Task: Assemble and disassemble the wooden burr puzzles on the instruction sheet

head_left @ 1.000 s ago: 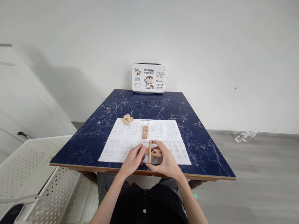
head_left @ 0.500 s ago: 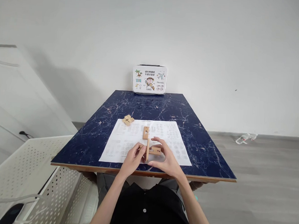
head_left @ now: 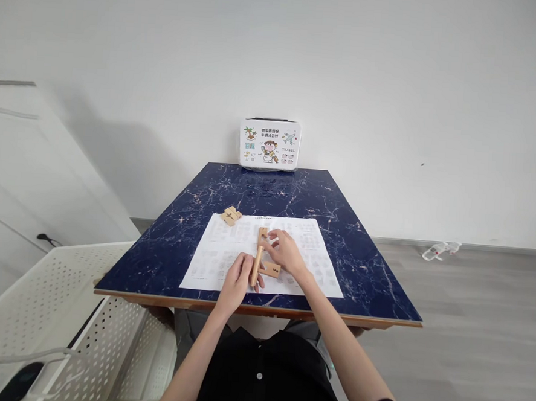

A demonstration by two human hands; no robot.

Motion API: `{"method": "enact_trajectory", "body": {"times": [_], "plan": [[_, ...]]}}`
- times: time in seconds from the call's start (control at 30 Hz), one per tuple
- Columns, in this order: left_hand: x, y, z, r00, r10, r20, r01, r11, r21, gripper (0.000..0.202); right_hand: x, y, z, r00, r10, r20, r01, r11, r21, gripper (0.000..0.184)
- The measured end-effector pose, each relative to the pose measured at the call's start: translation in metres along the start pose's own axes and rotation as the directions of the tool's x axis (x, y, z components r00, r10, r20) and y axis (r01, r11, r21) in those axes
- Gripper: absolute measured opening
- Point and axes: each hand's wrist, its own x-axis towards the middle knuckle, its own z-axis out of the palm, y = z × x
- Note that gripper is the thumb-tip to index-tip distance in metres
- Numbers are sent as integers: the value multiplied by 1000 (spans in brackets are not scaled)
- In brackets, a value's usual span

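My left hand [head_left: 237, 282] is closed on two interlocked wooden puzzle pieces. One is a long bar [head_left: 256, 266] standing on edge and leaning to the right at its far end. The other is a notched piece [head_left: 270, 269] with a dark mark, sticking out to the right. Fingers of my left hand partly hide where they join. My right hand [head_left: 287, 253] is above the paper, fingers apart, its fingertips at a loose notched wooden piece [head_left: 263, 231]. I cannot make out whether they touch it. The bar's far end partly covers that loose piece.
A printed sheet [head_left: 210, 251] lies on the blue marbled table [head_left: 169, 249]. Several wooden pieces [head_left: 231, 216] are grouped at its far left corner. A white cartoon-printed case [head_left: 270, 144] stands against the wall. A white perforated cart [head_left: 86, 274] is at left.
My right hand has moved forward from beside the joined pieces to the loose piece. The joined pieces have shifted slightly left and the bar has tilted in my left hand.
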Motion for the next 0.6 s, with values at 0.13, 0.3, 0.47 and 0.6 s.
{"method": "enact_trajectory", "body": {"times": [0.13,0.3,0.47,0.6], "plan": [[1,0,2,999,-20,-49,18,999,-42,43,13,-3,16,996,84,18,-81,988,-130,27],[2,-3,2,998,-45,-37,41,994,-99,44,13,-9,27,991,132,21,-124,965,-232,15],[2,-6,1,998,-23,-52,17,994,-109,43,4,-5,23,995,86,44,-76,980,-183,10],[2,-6,1,998,1,-64,-7,996,-94,43,-5,4,14,997,19,73,-17,1000,-26,20]]}}
